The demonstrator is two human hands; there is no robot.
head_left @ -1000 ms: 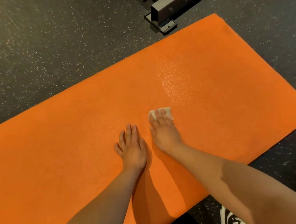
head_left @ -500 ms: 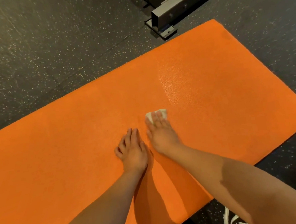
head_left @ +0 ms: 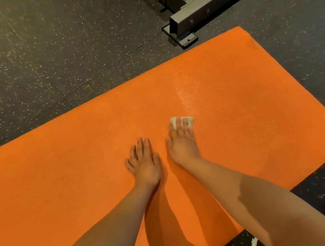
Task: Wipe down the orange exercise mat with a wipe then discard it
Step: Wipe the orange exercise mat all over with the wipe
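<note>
A: What are the hands doing?

B: The right hand [head_left: 181,146] lies palm down with its fingers [head_left: 180,130] straight and close together, pressing a small white wipe [head_left: 174,122] flat against the orange exercise mat [head_left: 257,125]. Nothing is curled round the wipe; it is pinned under the fingertips, and its crumpled edge shows past them on the far side.

A: And the left?

B: The left hand [head_left: 144,164] rests flat on the mat just to the left of the right one and a little nearer. Its fingers are spread and relaxed, and it holds nothing. The two hands lie close together but apart.

A: Where on the mat is the wipe?

B: Roughly in the middle of the part that shows, nearer the right end than the left. Just beyond it, a pale glistening patch [head_left: 191,92] runs toward the mat's far edge — whether it is moisture or only light, I cannot tell.

A: What surrounds the mat?

B: A dark speckled floor [head_left: 51,54] on every side. The mat lies at an angle across it, with its far right corner near the foot of a grey metal frame [head_left: 193,18]. At the near edge, right of the mat, a bit of a white shoe [head_left: 256,245] shows beside the right forearm.
</note>
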